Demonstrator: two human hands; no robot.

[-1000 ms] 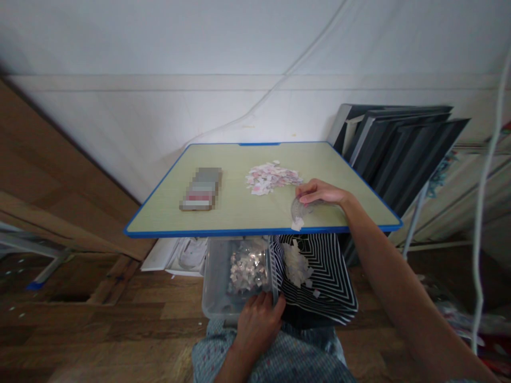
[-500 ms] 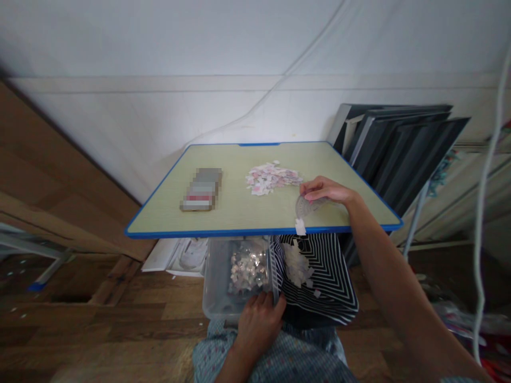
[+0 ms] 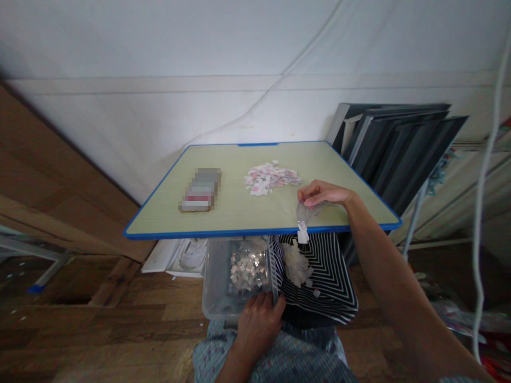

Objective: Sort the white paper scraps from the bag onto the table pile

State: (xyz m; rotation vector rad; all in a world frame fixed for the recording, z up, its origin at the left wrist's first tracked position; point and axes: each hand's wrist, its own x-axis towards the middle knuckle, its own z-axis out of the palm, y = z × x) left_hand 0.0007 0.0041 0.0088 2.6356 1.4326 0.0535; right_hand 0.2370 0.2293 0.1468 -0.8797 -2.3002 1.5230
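Observation:
My right hand (image 3: 321, 192) is closed on a clear, half-round protractor (image 3: 308, 211) that stands on the folding table (image 3: 235, 213) near its front edge. Two or so small white paper pieces (image 3: 303, 232) are at the blue edge just below it, partly over the side. To the left lies a pile of pink and white paper pieces (image 3: 269, 178). My left hand (image 3: 261, 322) is wrapped over the near rims of a clear plastic tub (image 3: 215, 298) and a black-and-white striped bin (image 3: 335, 287), where the two meet. Its fingertips are partly hidden. Paper scraps (image 3: 296, 263) lie inside the striped bin.
Small shiny wrapped bits (image 3: 248, 268) fill part of the tub. A blurred-out box-like object (image 3: 200, 190) lies on the table's left side. Dark flat panels (image 3: 395, 154) lean on the wall at right. A white cable (image 3: 483, 213) hangs at far right.
The protractor in my right hand has come slightly nearer to me. The white paper pieces have slid further over the table edge. My left hand stays where it was.

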